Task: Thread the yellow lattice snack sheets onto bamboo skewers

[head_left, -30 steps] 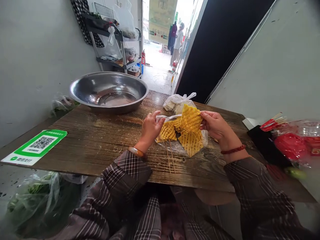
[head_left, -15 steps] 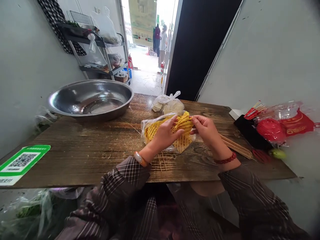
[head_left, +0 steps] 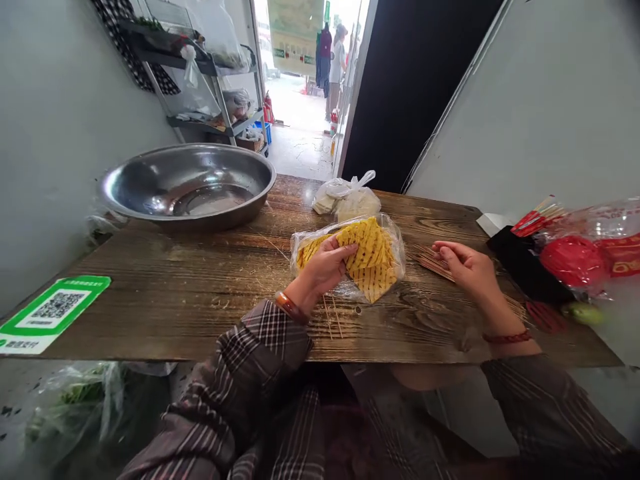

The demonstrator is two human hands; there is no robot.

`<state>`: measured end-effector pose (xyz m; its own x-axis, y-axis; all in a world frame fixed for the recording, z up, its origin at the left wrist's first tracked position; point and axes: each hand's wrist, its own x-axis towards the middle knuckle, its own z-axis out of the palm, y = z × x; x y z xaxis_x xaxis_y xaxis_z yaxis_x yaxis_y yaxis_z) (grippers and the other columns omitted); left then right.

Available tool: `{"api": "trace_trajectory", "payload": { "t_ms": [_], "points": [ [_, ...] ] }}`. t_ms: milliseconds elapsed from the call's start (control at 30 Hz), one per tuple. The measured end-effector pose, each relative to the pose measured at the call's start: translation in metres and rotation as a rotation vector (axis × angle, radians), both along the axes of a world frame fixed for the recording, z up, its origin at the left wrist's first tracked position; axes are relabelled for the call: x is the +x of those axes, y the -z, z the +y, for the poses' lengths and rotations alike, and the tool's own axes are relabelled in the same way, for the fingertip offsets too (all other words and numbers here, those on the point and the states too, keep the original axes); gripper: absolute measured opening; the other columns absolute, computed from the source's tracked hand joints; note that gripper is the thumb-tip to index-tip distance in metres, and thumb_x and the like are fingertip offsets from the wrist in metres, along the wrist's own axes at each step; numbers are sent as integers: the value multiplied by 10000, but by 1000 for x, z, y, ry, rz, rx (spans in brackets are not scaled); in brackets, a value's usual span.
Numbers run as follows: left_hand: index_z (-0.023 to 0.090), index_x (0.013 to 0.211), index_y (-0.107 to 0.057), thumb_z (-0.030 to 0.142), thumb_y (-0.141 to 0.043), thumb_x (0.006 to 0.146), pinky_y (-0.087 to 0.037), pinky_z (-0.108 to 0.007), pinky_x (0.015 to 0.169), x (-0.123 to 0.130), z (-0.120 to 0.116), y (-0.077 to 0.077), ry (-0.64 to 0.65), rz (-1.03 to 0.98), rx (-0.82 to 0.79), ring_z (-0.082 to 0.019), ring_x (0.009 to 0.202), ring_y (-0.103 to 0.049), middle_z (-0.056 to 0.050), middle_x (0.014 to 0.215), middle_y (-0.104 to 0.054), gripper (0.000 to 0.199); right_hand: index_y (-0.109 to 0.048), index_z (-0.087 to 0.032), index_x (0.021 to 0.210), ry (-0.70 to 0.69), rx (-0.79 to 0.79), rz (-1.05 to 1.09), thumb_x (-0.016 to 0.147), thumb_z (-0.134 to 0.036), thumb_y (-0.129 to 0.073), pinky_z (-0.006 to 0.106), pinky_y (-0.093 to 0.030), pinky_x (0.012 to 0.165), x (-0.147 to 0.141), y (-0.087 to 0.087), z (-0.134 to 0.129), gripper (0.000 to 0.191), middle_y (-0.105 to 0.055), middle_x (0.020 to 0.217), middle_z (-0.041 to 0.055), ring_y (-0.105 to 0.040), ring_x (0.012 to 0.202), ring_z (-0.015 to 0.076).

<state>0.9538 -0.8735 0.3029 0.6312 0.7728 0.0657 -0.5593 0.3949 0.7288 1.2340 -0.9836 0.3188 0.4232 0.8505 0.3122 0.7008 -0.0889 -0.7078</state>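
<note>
While the left hand (head_left: 327,265) is closed on a latticed yellow slice (head_left: 370,245) over the clear bag (head_left: 396,239), tearing could be caused by overtight pinching, and at the skewers (head_left: 431,261) the right hand (head_left: 467,270) is loosely curled, whether around anything cannot be told.

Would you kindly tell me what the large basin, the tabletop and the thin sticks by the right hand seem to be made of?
Basin: polished metal, probably stainless steel, given its silvery reflections.
Tabletop: wood or wood-look board, slight sheen; grain and knots show.
Sticks: likely bamboo or wood, straight and tan; finish unclear.
</note>
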Motion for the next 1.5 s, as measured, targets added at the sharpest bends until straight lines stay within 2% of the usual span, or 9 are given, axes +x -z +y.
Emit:
{"api": "trace_trajectory", "payload": {
  "t_ms": [133,233,400,600,800,1033,1167,1367,1500],
  "points": [
    [141,973,-723,131,-768,713,-547,-386,914,-2,0,0,24,-8,-13,-241,998,-701,-97,1028,-754,264,-730,-168,1157,96,-219,-528,914,-386,-493,411,-542,820,52,30,0,403,-753,1126,141,-713,961,290],
    [143,953,-725,121,-767,707,-541,-372,915,-3,0,0,16,-19,-12,-232,993,-700,-90,1026,-754,250,-728,-142,1164,84,-338,-716,915,-335,-477,417,-521,876,71,49,1,403,-737,1160,163,-692,1025,302],
    [130,980,-718,127,-769,705,-519,-398,970,-2,1,1,-6,-27,-4,-252,1038,-693,-98,1006,-753,280,-747,-180,1083,96,-321,-740,916,-309,-475,378,-517,816,78,68,-1,345,-732,1135,129,-673,1018,272],
    [133,975,-717,117,-750,715,-523,-441,988,-3,2,1,-14,-7,-21,-264,1048,-693,-99,998,-754,263,-758,-210,913,153,-345,-773,903,-294,-478,360,-491,708,74,67,-2,292,-730,1051,111,-669,925,257],
    [126,966,-720,101,-748,704,-533,-437,979,-3,3,2,-21,-16,-36,-259,1003,-708,-98,986,-760,264,-736,-191,857,140,-134,-667,881,-302,-488,374,-512,849,67,62,2,272,-744,995,107,-673,980,262],
    [140,989,-701,117,-751,710,-547,-442,966,-3,7,4,-50,15,-20,-268,1028,-705,-98,1007,-757,284,-690,-198,911,163,355,-283,889,-371,-542,343,-535,756,7,11,24,229,-725,928,84,-671,842,211],
    [135,1018,-690,110,-746,719,-555,-416,953,-7,10,1,-94,29,-15,-247,1001,-712,-97,1018,-754,306,-664,-207,923,27,435,-32,871,-350,-590,317,-524,680,-51,-15,25,169,-694,882,50,-636,742,173],
    [108,987,-698,137,-804,665,-580,-357,854,-11,17,-2,-184,6,-20,-208,860,-727,-92,965,-760,340,-649,-228,1128,-422,270,148,865,-192,-506,264,-467,572,-113,-10,22,302,-626,828,3,-561,635,125],
    [101,972,-698,146,-832,634,-580,-330,828,-13,18,-5,-252,-13,-27,-199,834,-728,-84,937,-763,366,-675,-223,1153,-501,292,92,888,-194,-519,252,-458,556,-127,5,31,308,-618,796,-11,-526,594,104]
  ]
}}
